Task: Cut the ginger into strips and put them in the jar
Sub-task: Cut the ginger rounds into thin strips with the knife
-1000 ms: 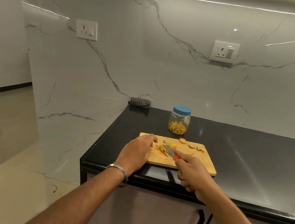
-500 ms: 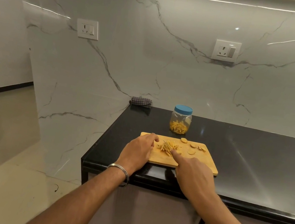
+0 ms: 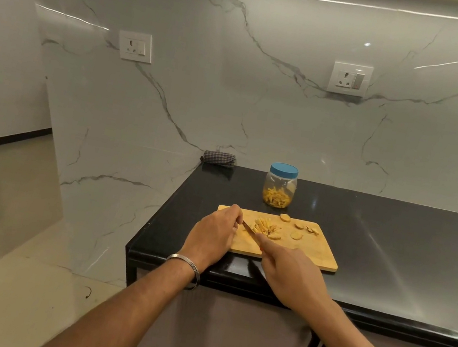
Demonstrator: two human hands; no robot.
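A wooden cutting board [image 3: 305, 255] lies on the black counter. A pile of ginger strips [image 3: 266, 226] sits near its middle, with a few round ginger slices [image 3: 296, 235] to the right of the pile. My right hand [image 3: 292, 273] grips the knife [image 3: 248, 228]; the blade lies low on the board just left of the pile, and its tip reaches the fingers of my left hand [image 3: 214, 235]. That hand rests on the board's left end with bent fingers, and I see nothing held in it. Behind the board stands a clear jar [image 3: 280, 187] with ginger strips inside and its blue lid on.
A folded checked cloth [image 3: 218, 158] lies at the counter's back left corner against the marble wall. The counter's [image 3: 407, 250] left edge drops to the floor just left of the board. Cabinet doors are below the front edge.
My right hand has swung the knife from over the strips to the pile's left side, its tip now at my left fingers. My left hand has stayed on the board.
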